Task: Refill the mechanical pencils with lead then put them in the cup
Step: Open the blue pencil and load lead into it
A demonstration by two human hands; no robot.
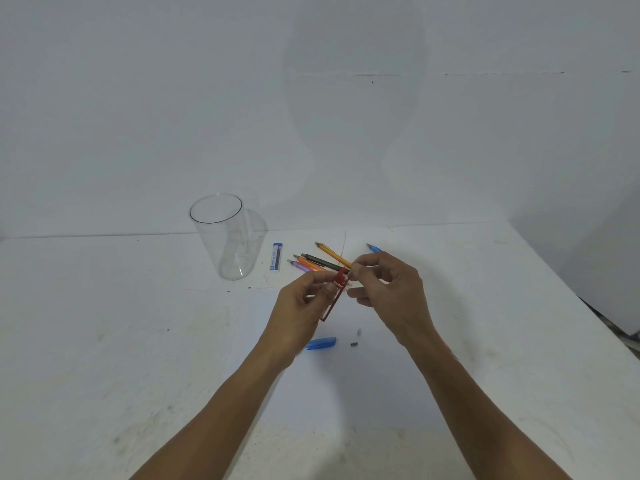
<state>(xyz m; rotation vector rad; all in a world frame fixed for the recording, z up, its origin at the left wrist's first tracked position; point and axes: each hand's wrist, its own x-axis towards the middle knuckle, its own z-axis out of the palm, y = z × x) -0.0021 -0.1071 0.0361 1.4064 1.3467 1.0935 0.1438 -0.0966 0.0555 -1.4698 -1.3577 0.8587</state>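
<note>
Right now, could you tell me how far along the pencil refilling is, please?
Done: the blue pencil looks opened; its cap and two small parts lie on the table. In hand: the left hand holds the red lead case; the right hand, at the case's top, seems to hold that pencil. Left: the cup is empty, and four pencils lie outside it.
</note>
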